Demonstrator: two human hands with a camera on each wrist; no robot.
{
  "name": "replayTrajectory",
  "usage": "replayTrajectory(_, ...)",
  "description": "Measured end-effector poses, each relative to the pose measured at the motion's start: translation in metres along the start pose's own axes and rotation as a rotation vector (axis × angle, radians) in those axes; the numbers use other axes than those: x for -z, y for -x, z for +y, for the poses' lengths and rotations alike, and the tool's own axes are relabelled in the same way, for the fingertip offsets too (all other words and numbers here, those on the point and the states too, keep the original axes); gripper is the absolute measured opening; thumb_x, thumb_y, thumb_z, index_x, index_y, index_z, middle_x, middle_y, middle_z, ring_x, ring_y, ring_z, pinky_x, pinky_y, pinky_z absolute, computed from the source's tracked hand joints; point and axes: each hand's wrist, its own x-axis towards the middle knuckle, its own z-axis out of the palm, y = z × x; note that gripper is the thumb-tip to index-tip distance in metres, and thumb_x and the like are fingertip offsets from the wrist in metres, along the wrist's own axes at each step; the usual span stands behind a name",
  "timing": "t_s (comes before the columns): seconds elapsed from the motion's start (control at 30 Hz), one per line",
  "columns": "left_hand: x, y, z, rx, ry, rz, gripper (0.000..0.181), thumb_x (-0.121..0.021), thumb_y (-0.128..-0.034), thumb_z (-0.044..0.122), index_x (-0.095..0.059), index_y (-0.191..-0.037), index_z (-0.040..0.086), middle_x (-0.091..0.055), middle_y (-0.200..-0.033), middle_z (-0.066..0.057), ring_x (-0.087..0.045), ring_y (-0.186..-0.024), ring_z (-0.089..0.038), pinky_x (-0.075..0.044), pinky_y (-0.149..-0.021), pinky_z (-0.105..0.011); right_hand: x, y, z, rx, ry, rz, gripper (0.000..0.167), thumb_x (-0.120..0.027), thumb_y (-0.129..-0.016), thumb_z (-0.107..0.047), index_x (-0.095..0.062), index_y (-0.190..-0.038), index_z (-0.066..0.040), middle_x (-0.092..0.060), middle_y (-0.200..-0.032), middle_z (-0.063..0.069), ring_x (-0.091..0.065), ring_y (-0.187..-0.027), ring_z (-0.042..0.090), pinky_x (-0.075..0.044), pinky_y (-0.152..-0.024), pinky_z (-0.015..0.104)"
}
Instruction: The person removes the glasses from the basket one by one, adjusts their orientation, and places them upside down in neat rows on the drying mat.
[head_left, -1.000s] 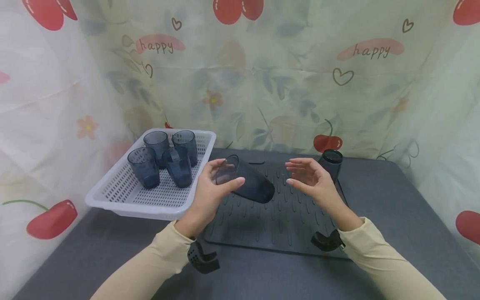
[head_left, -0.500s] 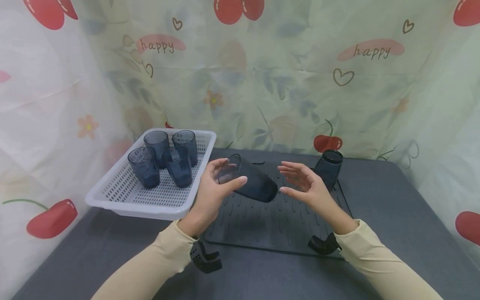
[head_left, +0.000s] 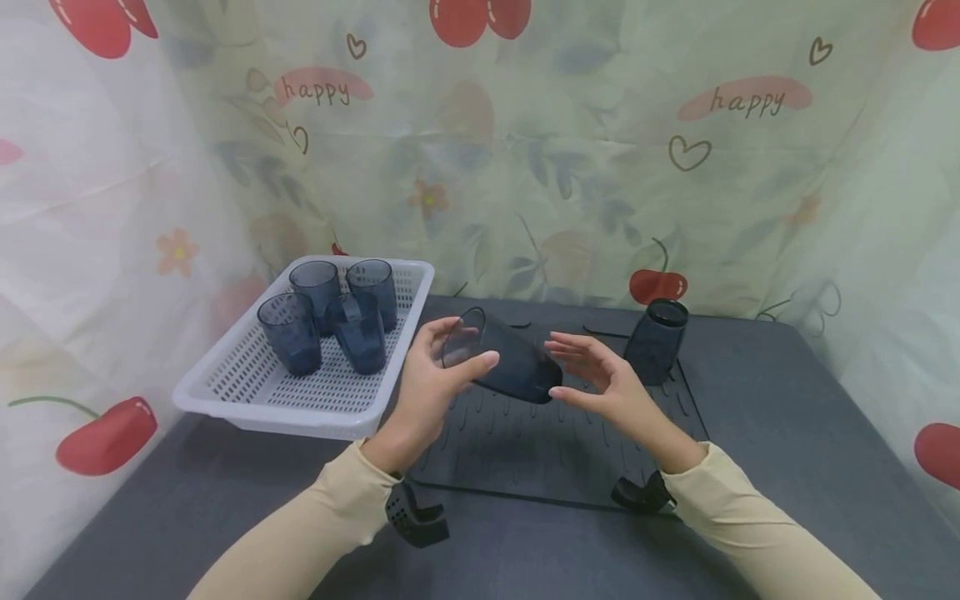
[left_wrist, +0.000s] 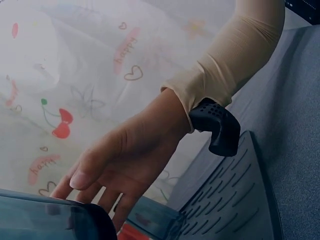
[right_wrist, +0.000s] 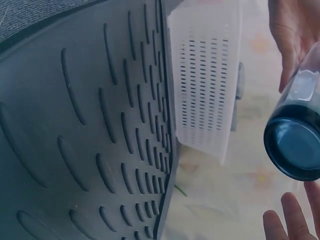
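Observation:
In the head view my left hand (head_left: 423, 387) grips a dark blue-grey glass tumbler (head_left: 517, 362) near its rim. The tumbler is tilted above a black ridged drying mat (head_left: 525, 467), its base pointing right. My right hand (head_left: 600, 383) is at the base, fingers spread and relaxed; whether they touch the glass is hard to tell. The right wrist view shows the tumbler's thick base (right_wrist: 297, 142) with fingertips (right_wrist: 295, 215) just below it. Another tumbler (head_left: 656, 346) stands upside down on the mat's far right, behind my right hand.
A white perforated basket (head_left: 300, 422) stands on the left with several matching tumblers (head_left: 288, 337), rims up. Its right edge is close to my left hand. The dark grey table (head_left: 795, 433) ends at a patterned cloth (head_left: 570, 167) behind.
My right hand has moved left and slightly down, from apart to the tumbler's base. My left hand and the tumbler have shifted slightly right. The basket and the upside-down tumbler have stayed put.

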Motion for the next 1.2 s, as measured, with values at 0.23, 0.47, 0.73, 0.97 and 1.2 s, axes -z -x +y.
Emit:
replayTrajectory(0.23,-0.001,0.001,-0.001,0.015,0.015,-0.017,0.069,-0.073,-0.0837,0.013,-0.035,-0.141,0.006,-0.051,-0.137,-0.011,-0.056,-0.117,-0.03,-0.051,-0.092,-0.05,-0.005,0.0,0.003,-0.033,0.048,-0.005,0.067,-0.074,-0.085,-0.009,-0.044,-0.143,-0.017,-0.049,-0.143,0.008,-0.047,-0.132,0.019,-0.036,-0.11,0.045)
replayTrajectory(0.47,-0.003,0.001,-0.001,0.02,0.017,-0.031,0.069,-0.073,-0.0833,0.013,-0.035,-0.141,0.008,-0.05,-0.137,-0.012,-0.055,-0.119,-0.03,-0.051,-0.092,-0.05,-0.01,0.0,0.005,-0.091,0.089,-0.007,0.071,-0.077,-0.083,-0.015,-0.042,-0.145,-0.016,-0.045,-0.147,0.005,-0.042,-0.136,0.026,-0.033,-0.111,0.053)
replayTrajectory(0.73,-0.006,0.002,-0.001,0.02,0.027,-0.039,0.068,-0.073,-0.0831,0.012,-0.036,-0.14,0.008,-0.05,-0.137,-0.012,-0.055,-0.119,-0.031,-0.053,-0.089,-0.047,-0.014,0.0,0.006,-0.099,0.088,-0.021,0.074,-0.079,-0.081,-0.017,-0.042,-0.145,-0.022,-0.046,-0.144,0.006,-0.047,-0.131,0.025,-0.04,-0.106,0.052)
replayTrajectory(0.97,-0.008,0.003,0.0,0.018,0.034,-0.038,0.068,-0.073,-0.0828,0.011,-0.036,-0.14,0.008,-0.051,-0.137,-0.012,-0.054,-0.118,-0.03,-0.054,-0.086,-0.042,-0.015,0.0,0.008,-0.091,0.061,-0.029,0.076,-0.079,-0.08,-0.015,-0.041,-0.146,-0.021,-0.05,-0.139,0.006,-0.053,-0.122,0.021,-0.046,-0.101,0.045)
replayTrajectory(1.2,-0.007,0.003,0.0,0.016,0.034,-0.049,0.069,-0.072,-0.083,0.01,-0.035,-0.141,0.008,-0.05,-0.137,-0.012,-0.056,-0.118,-0.031,-0.053,-0.088,-0.045,-0.015,0.0,0.009,-0.086,0.039,-0.035,0.076,-0.079,-0.08,-0.013,-0.041,-0.145,-0.02,-0.052,-0.134,0.009,-0.056,-0.115,0.016,-0.048,-0.094,0.02)
